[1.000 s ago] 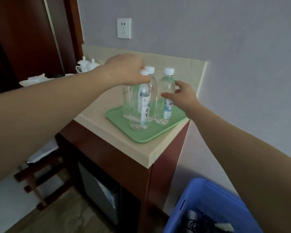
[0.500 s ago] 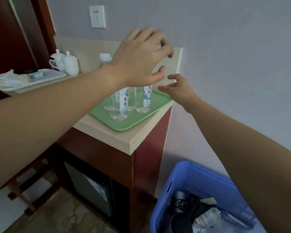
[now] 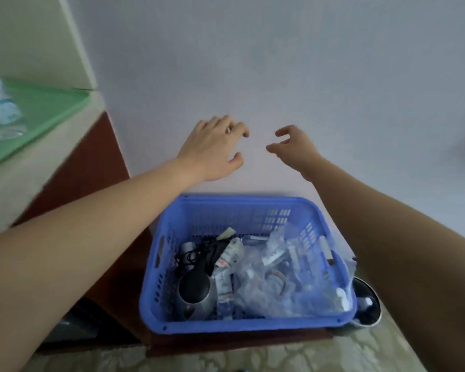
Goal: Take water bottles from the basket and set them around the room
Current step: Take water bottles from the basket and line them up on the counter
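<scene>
While left hand (image 3: 212, 150) and right hand (image 3: 297, 149) hover, fingers (image 3: 238, 128) loosely spread, blue basket (image 3: 242, 328) sits at 6 o'clock, green tray (image 3: 47, 108) at 10 o'clock.

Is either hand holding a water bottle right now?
No: the left hand and right hand are both empty, fingers loosely curled, in the air by the blue basket.

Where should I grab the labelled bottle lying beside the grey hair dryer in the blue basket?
Take the labelled bottle round its middle, reaching down from above and closing across its width. It lies slanted on its side atop the pile. The hair dryer and its cord crowd its left and clear packets its right, so only the top looks free.
</scene>
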